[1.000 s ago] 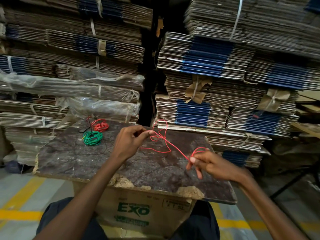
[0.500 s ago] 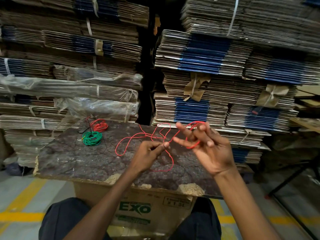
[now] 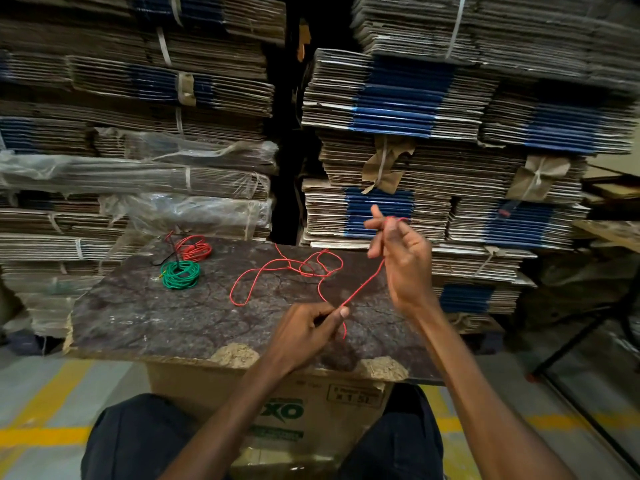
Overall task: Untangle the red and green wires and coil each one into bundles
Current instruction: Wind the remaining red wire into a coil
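A loose red wire point(image 3: 294, 268) is held taut between both hands above the dark desk point(image 3: 138, 317). It is pinched by the curled fingers of the left hand point(image 3: 304, 332) low near the front edge, and gripped by the raised right hand point(image 3: 403, 258). Its slack loops lie on the desk. A green coil point(image 3: 180, 274) and a red coil point(image 3: 194, 249) are placed at the far left corner, just beside each other.

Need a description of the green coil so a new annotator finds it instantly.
Start at the dark mottled board resting on the cardboard box in front of the person. At its far left corner lie two small wound bundles side by side. The green coil is the nearer one, fully green, while the red coil sits just behind it and the loose red wire sprawls uncoiled to its right.
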The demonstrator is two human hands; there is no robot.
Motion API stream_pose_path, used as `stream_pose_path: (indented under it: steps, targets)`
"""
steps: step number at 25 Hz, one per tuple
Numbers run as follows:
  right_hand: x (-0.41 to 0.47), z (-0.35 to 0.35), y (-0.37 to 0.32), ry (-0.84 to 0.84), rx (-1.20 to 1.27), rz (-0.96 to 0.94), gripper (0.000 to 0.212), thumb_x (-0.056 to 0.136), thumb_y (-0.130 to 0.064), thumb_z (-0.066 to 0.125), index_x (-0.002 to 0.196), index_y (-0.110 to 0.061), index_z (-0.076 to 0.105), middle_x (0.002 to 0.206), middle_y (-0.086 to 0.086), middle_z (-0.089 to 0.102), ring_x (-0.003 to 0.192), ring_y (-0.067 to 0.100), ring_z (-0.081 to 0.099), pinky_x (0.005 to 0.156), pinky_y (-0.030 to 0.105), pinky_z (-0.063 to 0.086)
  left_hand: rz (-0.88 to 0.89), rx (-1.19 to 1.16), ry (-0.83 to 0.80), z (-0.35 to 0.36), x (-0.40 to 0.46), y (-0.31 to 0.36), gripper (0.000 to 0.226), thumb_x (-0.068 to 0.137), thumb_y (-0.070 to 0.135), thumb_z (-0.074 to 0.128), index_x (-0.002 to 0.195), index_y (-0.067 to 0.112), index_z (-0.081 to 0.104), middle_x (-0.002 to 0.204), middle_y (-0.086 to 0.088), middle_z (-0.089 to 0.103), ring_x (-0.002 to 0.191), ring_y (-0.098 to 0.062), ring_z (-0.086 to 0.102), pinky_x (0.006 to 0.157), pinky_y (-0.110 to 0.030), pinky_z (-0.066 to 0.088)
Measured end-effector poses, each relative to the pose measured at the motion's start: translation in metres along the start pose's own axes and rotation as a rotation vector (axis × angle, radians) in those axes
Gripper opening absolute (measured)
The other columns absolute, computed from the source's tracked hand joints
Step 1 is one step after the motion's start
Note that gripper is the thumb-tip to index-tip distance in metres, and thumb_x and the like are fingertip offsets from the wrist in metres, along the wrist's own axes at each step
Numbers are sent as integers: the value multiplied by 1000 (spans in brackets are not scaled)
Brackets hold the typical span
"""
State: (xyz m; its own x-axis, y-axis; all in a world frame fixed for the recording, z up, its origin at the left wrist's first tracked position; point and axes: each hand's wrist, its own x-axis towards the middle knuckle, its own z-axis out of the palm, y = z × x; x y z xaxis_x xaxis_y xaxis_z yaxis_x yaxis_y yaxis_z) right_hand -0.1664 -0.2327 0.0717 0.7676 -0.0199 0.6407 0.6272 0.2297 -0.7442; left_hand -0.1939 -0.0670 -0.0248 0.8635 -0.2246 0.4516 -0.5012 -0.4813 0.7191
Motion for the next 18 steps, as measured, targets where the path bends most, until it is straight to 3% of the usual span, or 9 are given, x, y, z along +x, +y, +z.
stream_pose_path:
  steps: [2, 4, 6, 8, 10, 13, 15, 17, 18]
  targets:
    - [3, -4, 8, -123, -404, -72, 32, 104, -14, 38, 84, -19, 63, 67, 14, 67, 121, -2, 54, 121, 40, 18, 39, 53, 48, -5, 1, -3, 52, 89, 65, 45, 63, 23, 62, 56, 3, 59, 57, -11, 58, 60, -39, 48]
    - [6, -13, 18, -250, -722, -124, 29, 102, -21, 38, 92, -18, 65, 66, 2, 68, 133, 10, 46, 122, 48, 9, 75, 33, 75, -10, 4, -6, 56, 90, 62, 47, 64, 13, 57, 56, -3, 57, 57, -19, 58, 59, -42, 47]
    - [7, -24, 23, -359, -1004, -129, 29, 99, -19, 40, 95, -12, 68, 75, -3, 71, 146, 22, 27, 116, 63, -2, 104, 5, 100, -17, 7, -7, 47, 91, 56, 52, 64, 18, 52, 53, -3, 50, 50, -18, 50, 53, -41, 45]
    - [2, -29, 18, -476, -1186, -77, 24, 97, -11, 44, 98, -9, 68, 90, 3, 72, 149, 27, 14, 113, 63, -15, 127, 36, 134, -26, 9, -7, 38, 90, 54, 54, 67, 24, 54, 54, 0, 46, 49, -11, 42, 51, -39, 41]
    - [-4, -32, 10, -582, -1298, 16, 20, 99, -12, 46, 100, -11, 66, 104, 9, 69, 150, 24, 11, 113, 57, -19, 153, 107, 158, -36, 12, -10, 40, 89, 56, 55, 70, 21, 59, 56, 1, 51, 50, -13, 46, 50, -40, 43]
    - [-16, -34, 4, -668, -1303, 110, 27, 103, -23, 40, 93, -17, 64, 100, 6, 69, 145, 17, 29, 117, 54, -12, 166, 255, 215, -50, 20, -8, 43, 84, 62, 55, 77, 22, 70, 62, 6, 62, 56, -11, 56, 51, -35, 46]
    - [-24, -36, -2, -710, -1121, 221, 29, 104, -29, 39, 96, -19, 66, 79, -2, 69, 113, 5, 61, 117, 45, 8, 171, 310, 259, -59, 26, -1, 42, 81, 66, 55, 78, 27, 72, 65, 10, 64, 59, -8, 56, 51, -32, 45]
    - [-31, -38, -12, -763, -866, 378, 31, 103, -30, 41, 98, -18, 68, 64, -2, 64, 73, 1, 65, 95, 36, 43, 196, 329, 270, -66, 32, 5, 38, 79, 66, 56, 79, 32, 73, 68, 11, 63, 62, -6, 55, 51, -32, 43]
    - [-34, -39, -16, -780, -746, 418, 32, 103, -31, 41, 97, -15, 68, 61, 0, 62, 75, 8, 67, 87, 32, 47, 206, 311, 261, -68, 35, 7, 33, 78, 65, 58, 78, 35, 72, 68, 10, 62, 63, -6, 55, 52, -33, 42]
